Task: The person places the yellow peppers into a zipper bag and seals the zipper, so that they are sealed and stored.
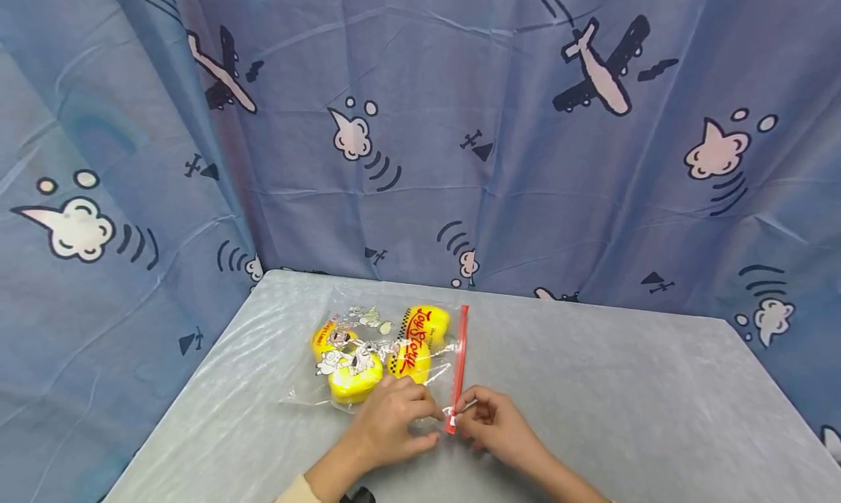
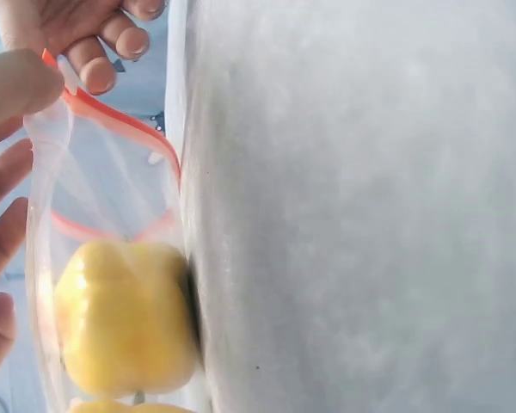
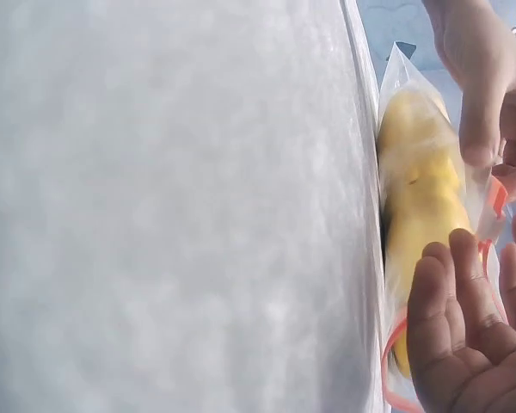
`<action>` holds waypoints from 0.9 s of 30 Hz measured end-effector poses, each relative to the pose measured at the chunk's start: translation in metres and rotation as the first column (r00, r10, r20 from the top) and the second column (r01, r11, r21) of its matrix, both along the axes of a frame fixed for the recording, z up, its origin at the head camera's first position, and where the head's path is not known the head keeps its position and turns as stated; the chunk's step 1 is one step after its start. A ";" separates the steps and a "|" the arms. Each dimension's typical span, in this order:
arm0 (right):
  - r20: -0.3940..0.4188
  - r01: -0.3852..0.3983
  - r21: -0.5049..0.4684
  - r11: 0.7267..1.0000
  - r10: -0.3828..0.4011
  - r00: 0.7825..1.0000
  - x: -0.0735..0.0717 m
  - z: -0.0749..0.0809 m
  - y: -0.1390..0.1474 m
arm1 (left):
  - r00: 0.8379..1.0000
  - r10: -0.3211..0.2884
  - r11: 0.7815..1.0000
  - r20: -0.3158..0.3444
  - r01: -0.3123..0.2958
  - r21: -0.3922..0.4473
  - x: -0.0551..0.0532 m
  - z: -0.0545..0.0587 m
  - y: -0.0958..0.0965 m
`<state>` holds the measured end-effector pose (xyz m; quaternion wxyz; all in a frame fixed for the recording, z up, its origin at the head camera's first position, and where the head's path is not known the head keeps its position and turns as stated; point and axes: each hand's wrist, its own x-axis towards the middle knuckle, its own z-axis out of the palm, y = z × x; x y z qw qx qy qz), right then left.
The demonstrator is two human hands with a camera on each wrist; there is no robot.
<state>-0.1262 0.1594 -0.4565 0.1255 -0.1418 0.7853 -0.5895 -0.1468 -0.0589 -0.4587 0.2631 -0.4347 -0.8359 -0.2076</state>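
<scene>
A clear zip bag with cartoon figures, red lettering and a red zip strip lies on the table. Several yellow bell peppers are inside it. In the left wrist view, one yellow bell pepper lies below two separated red strips. My left hand reaches over the bag's near side and pinches it by the strip's near end. From the other side, my right hand holds that same end with thumb and forefinger. Its other fingers are loosely bent in the right wrist view, beside the bag.
A pale grey cloth covers the table. Behind and to the left hangs a blue curtain printed with planes and clouds. A small black object shows at the bottom edge by the left sleeve.
</scene>
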 end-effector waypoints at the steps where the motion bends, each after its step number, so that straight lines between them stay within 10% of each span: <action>1: 0.000 0.000 -0.006 1.000 0.000 1.000 0.000 0.000 -0.001 | 1.000 -0.002 1.000 -0.006 0.001 -0.003 0.000 0.000 0.000; 27: 0.250 0.076 -0.166 0.983 -0.033 0.968 -0.006 0.003 -0.008 | 0.985 -0.158 0.986 0.066 0.154 0.064 -0.004 -0.002 0.005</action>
